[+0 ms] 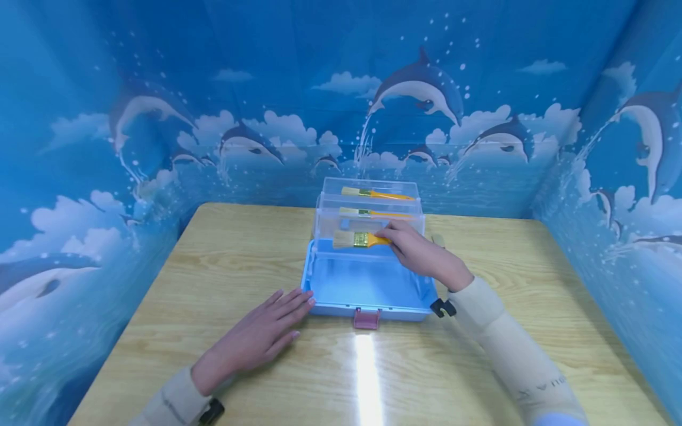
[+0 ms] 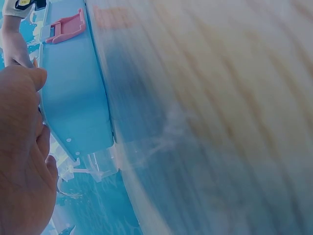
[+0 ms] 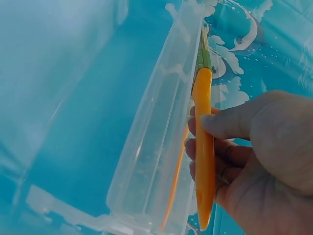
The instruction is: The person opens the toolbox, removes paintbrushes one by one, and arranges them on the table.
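My right hand pinches the yellow-orange handle of a wide paintbrush between thumb and fingers. Its pale bristles point left, above the blue box. In the right wrist view, the brush handle is beside a clear tray. Two more brushes, an upper one and a lower one, lie in the raised clear tiers at the back of the box. My left hand lies with extended fingers at the front left corner of the box, fingertips at its edge.
The box stands on a wood-grain table, with its pink latch hanging at the front. A small pale object, partly hidden, lies right of the box. A dolphin-print curtain surrounds the table's back and sides.
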Tool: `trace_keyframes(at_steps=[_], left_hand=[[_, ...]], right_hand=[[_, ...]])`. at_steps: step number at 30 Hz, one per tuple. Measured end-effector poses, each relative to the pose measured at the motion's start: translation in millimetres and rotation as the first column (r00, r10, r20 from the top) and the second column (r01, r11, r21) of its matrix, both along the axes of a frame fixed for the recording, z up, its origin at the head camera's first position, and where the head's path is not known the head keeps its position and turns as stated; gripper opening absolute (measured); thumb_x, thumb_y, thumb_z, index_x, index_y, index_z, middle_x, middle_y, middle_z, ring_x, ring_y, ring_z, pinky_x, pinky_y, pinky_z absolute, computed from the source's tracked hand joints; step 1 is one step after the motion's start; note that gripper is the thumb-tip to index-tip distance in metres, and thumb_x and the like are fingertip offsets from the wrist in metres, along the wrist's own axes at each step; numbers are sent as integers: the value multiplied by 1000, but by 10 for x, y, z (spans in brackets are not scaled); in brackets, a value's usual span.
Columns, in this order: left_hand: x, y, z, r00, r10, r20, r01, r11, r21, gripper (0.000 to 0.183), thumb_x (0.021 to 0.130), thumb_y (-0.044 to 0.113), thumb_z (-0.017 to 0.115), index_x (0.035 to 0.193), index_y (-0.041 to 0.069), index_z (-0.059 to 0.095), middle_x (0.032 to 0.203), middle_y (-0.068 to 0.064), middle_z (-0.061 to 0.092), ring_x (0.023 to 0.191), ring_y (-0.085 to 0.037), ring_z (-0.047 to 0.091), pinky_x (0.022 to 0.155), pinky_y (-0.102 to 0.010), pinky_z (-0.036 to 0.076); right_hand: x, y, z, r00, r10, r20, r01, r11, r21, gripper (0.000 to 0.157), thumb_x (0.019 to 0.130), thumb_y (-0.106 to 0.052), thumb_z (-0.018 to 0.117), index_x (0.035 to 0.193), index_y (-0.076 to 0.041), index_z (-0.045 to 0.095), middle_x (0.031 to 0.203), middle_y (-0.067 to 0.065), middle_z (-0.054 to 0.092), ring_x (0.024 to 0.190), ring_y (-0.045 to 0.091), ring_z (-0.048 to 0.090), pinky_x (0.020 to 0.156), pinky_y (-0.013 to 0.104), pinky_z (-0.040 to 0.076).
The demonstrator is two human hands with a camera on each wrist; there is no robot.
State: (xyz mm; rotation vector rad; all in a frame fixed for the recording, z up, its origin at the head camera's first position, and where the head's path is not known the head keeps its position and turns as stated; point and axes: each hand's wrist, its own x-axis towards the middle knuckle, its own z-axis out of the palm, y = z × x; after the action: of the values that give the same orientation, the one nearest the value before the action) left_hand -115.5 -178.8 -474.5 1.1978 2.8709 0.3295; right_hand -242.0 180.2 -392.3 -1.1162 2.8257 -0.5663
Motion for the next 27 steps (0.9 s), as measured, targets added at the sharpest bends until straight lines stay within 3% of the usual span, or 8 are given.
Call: trace_keyframes(at_steps=[16, 22, 27], left_hand=[[11, 2, -8, 999, -15, -33, 15, 1000, -2, 63, 108, 36, 48, 163, 22, 21, 169, 1, 19, 156, -19, 20, 128, -49, 17], [7, 0, -19, 997, -26, -71, 26, 1000, 1, 63, 108, 35, 48, 163, 20, 22, 169, 0, 21, 156, -21, 21, 127, -49, 19], [7, 1, -20, 998, -17, -57, 17, 1000, 2, 63, 107, 35, 49, 163, 21, 22, 169, 1, 20, 156, -20, 21, 127, -49, 19]], right_hand=[[152, 103, 73, 999, -40, -33, 40, 999, 5, 34, 103, 2, 52, 137, 1, 61, 118, 13, 60, 109, 26, 57, 89, 39, 56], [258, 206, 82, 996, -90, -8, 90, 995, -38, 37, 102, 5, 53, 138, 0, 59, 125, 13, 58, 115, 26, 56, 92, 42, 57], [331, 278, 100, 992, -125, 8, 125, 991, -53, 39, 101, 5, 55, 139, 0, 58, 127, 13, 57, 115, 27, 55, 96, 45, 56]])
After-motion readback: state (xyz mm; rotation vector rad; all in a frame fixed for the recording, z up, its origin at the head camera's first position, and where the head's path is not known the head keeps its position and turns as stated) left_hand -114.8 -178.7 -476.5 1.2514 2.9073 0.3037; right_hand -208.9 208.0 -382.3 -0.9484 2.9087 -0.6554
